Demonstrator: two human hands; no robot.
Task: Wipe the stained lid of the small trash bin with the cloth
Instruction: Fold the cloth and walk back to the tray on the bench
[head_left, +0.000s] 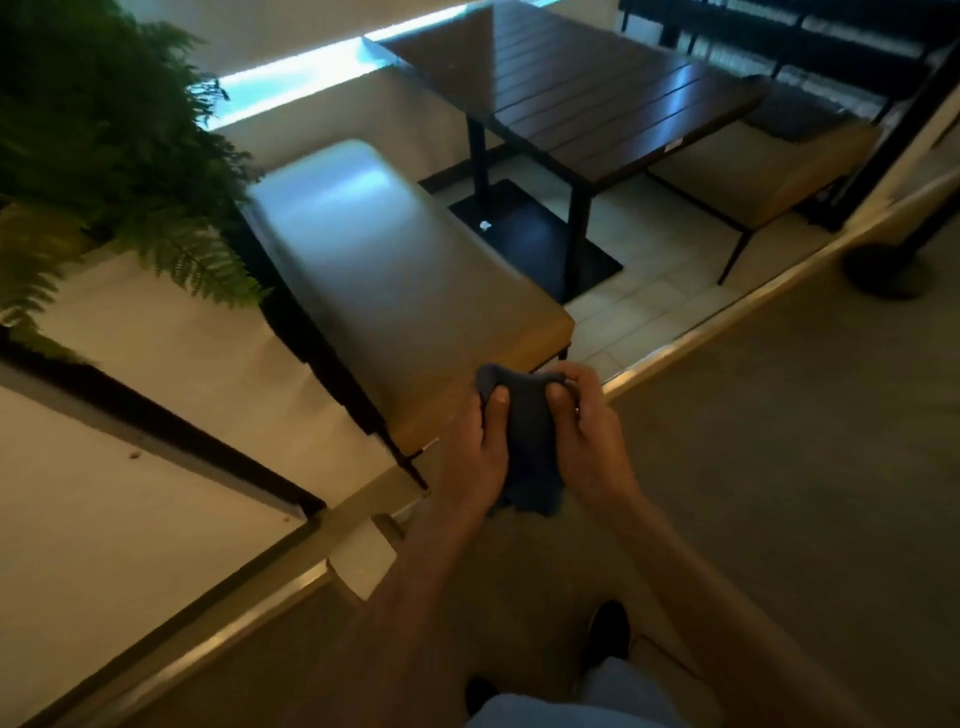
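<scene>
We hold a dark blue cloth between both hands in front of us. Our left hand and right hand each grip a side, thumbs pressed on top. The bunched cloth runs lengthwise away from us, toward a padded bench just beyond our fingers.

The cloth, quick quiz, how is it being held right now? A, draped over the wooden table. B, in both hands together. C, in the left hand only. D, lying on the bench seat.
B: the dark blue cloth sits bunched between the left hand and the right hand, both thumbs pressed onto it, in front of the bench.
</scene>
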